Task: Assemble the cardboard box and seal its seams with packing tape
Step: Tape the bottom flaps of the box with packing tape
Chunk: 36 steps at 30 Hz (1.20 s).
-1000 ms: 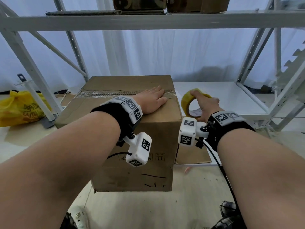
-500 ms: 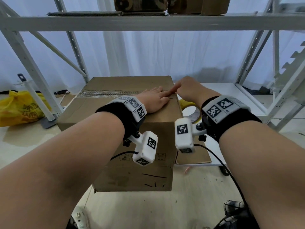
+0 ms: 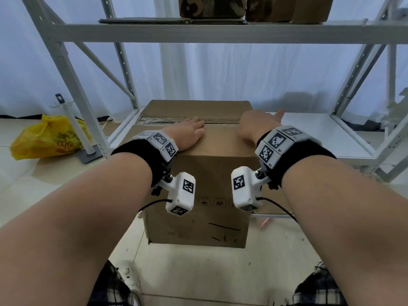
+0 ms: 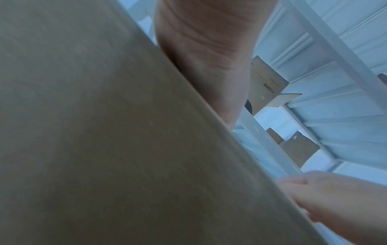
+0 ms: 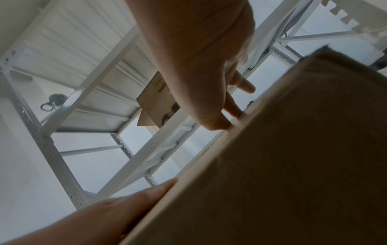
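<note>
Cardboard box (image 3: 198, 173), brown and closed, fills the middle of the head view, standing on a pale tiled floor (image 3: 198, 272) in front of a white metal shelving rack (image 3: 198, 33). Across the box's top, near the far edge, we see the flap seam (image 3: 176, 120) running left to right, rough and ragged along its left half.

Our left hand (image 3: 187, 134) lies palm down on the box top, left of centre in the frame, fingers straight and together, their tips touching the seam; it holds nothing. Our right hand (image 3: 257, 124) rests on the top near the box's right edge, fingers extended and a little spread, with one fingertip reaching past the far right corner; it too holds nothing. In the right wrist view those fingertips (image 5: 217, 124) touch the box's upper edge, and the left hand's fingers show at the lower left of that frame.

Both wrists wear black bands carrying white blocks printed with black-and-white square markers.

At the left of the head view a yellow plastic bag (image 3: 48, 138) lies on the floor beside a white post on a grey base (image 3: 88, 154). On the rack's upper shelf, at the top of the frame, sit flattened cardboard sheets (image 3: 172, 20) and more boxes. We cannot see any packing tape roll.
</note>
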Motion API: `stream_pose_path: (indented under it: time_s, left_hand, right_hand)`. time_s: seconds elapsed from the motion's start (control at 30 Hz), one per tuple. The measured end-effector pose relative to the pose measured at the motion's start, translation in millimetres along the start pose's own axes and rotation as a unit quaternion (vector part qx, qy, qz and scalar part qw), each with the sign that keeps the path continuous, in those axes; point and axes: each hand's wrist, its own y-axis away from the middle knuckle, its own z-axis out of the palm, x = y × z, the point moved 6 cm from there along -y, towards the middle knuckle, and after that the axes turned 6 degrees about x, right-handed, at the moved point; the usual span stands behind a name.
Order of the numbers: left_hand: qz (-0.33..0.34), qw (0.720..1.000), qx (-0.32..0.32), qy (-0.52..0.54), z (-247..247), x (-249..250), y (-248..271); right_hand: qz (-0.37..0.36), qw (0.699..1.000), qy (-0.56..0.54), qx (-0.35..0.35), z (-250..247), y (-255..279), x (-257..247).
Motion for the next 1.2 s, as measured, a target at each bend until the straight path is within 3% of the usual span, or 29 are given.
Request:
stream_pose_path:
  time_s: [0.2, 0.43, 0.57, 0.77, 0.87, 1.0, 1.1, 1.2]
  left_hand:
    - [-0.065, 0.997, 0.031, -0.012, -10, -56, 19]
    - [-0.094, 0.993, 0.050, -0.042, -7, -64, 14]
    - [-0.190, 0.977, 0.084, -0.049, -10, -91, 16]
    - [-0.222, 0.970, 0.077, -0.054, -14, -81, 30]
    - [-0.187, 0.973, 0.080, -0.108, -23, -56, 41]
    - [-0.120, 0.975, 0.035, -0.182, -18, -22, 52]
    - [-0.125, 0.989, -0.006, -0.079, -6, -5, 64]
    - [-0.130, 0.991, 0.028, 0.000, 1, -2, 68]
  right_hand:
    - [0.008, 0.999, 0.040, -0.005, 1, 2, -16]
    - [0.011, 0.998, 0.056, -0.014, 1, -2, -25]
    - [0.012, 1.000, 0.022, -0.003, 3, -4, -22]
    - [0.019, 0.995, -0.090, -0.045, 11, 10, 9]
    - [0.022, 0.994, -0.106, -0.035, 15, 21, 18]
    - [-0.010, 0.987, -0.163, 0.009, 11, 35, 9]
    - [-0.021, 0.981, -0.192, 0.010, 8, 46, 9]
    - [-0.027, 0.972, -0.235, 0.008, 6, 57, 10]
